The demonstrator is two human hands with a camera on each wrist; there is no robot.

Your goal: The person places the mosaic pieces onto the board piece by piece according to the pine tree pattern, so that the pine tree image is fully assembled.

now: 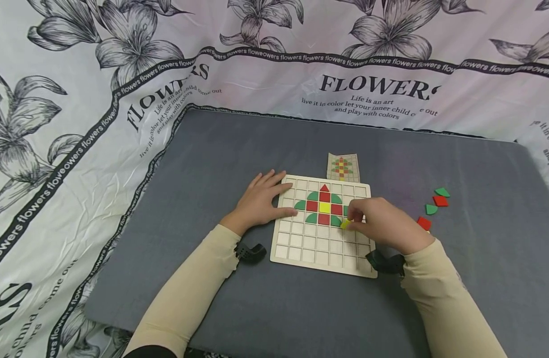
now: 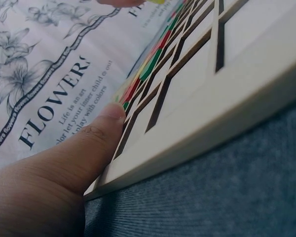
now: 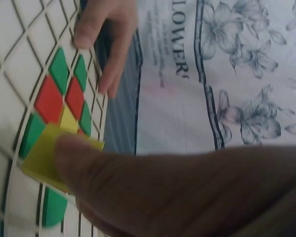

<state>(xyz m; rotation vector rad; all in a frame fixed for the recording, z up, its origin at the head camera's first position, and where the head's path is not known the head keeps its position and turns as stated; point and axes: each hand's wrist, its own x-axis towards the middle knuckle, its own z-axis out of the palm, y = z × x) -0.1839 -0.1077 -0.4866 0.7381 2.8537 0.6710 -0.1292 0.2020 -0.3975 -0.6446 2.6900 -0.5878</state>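
Note:
A pale wooden grid board (image 1: 301, 253) lies on the grey table, with red, green and yellow pieces set in its upper cells. In my right hand (image 1: 386, 223), thumb and fingers pinch a yellow square tile (image 3: 42, 158) just over the board, right of the pattern's lower edge. On the board's left edge rests my left hand (image 1: 263, 201), its fingers spread and its thumb (image 2: 96, 140) lying on the rim. Within the pattern sit a yellow square (image 1: 325, 208), a red triangle (image 1: 325, 188) and several green quarter-round pieces (image 1: 312, 218).
A small pattern card (image 1: 343, 166) lies behind the board, showing a similar coloured figure. To the right are loose pieces: a red tile (image 1: 440, 201), another red tile (image 1: 424, 223) and green pieces (image 1: 441, 192). Flower-printed cloth (image 1: 265, 79) borders the grey table (image 1: 238, 149).

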